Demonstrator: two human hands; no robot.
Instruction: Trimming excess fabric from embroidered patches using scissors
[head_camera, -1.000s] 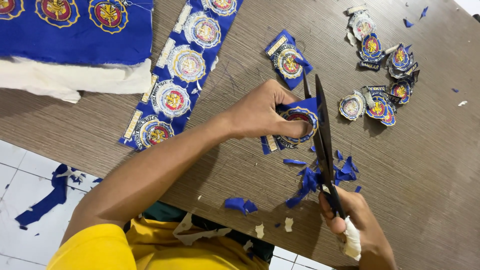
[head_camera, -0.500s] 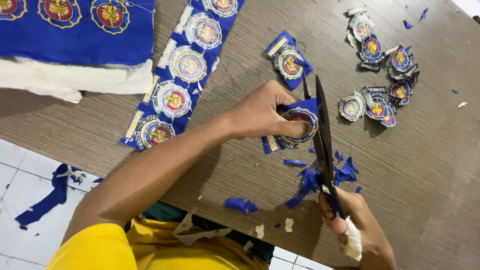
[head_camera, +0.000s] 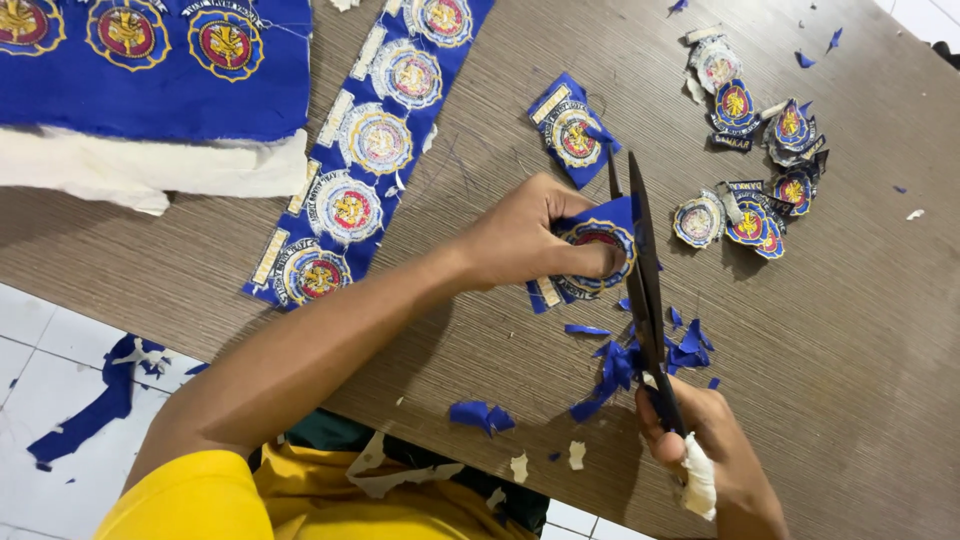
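My left hand (head_camera: 535, 238) pinches a blue cloth piece with a round embroidered badge (head_camera: 600, 240) and holds it just above the wooden table (head_camera: 880, 330). My right hand (head_camera: 705, 455), with a white wrap on one finger, grips the handles of long black scissors (head_camera: 645, 290). The blades point away from me and run along the right edge of the badge piece. Small blue cloth scraps (head_camera: 620, 365) lie under the scissors.
A long blue strip of uncut badges (head_camera: 365, 150) lies to the left, and a large blue badge sheet (head_camera: 150, 60) on white backing sits at top left. One square-cut badge (head_camera: 572, 130) and a pile of trimmed round badges (head_camera: 755, 160) lie beyond. Scraps litter the tiled floor (head_camera: 90, 400).
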